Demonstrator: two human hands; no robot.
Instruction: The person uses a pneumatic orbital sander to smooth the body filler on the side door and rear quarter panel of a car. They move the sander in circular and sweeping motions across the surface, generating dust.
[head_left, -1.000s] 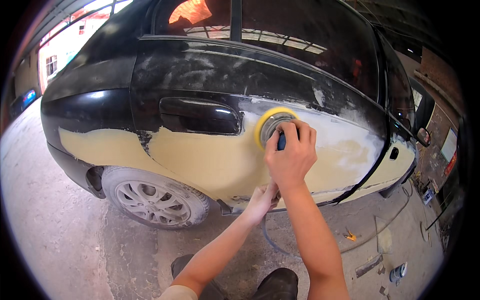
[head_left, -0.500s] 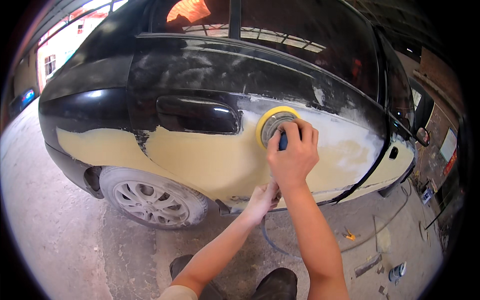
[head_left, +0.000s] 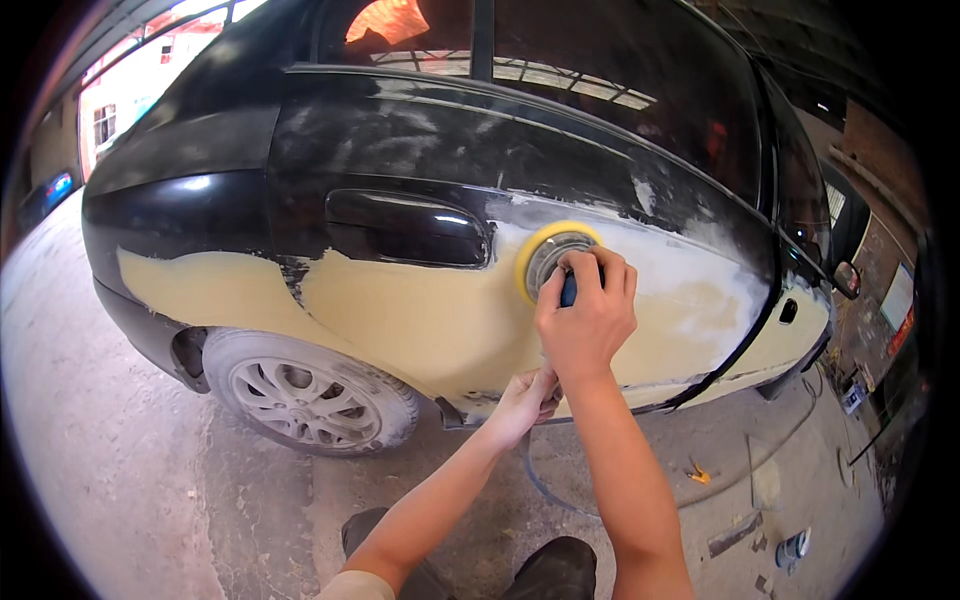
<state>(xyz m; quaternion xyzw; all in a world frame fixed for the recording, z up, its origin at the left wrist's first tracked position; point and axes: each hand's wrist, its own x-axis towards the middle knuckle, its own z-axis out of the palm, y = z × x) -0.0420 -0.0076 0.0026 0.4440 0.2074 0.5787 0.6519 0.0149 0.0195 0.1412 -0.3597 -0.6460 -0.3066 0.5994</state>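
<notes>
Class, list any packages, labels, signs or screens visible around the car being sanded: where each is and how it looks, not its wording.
Sign or board: far right, against the brick wall; pale upright rectangle.
Small can: on the floor, lower right; whitish cylinder, label unclear.
No screens visible.

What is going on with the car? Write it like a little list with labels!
Right hand: right hand grips a round sander with a yellow pad, pressed on the car door
Left hand: left hand touches the door's lower edge
Car: black, with pale yellow filler across door and rear fender
Wheel: rear wheel on concrete floor
Hose: dark hose hangs below the hands
</notes>
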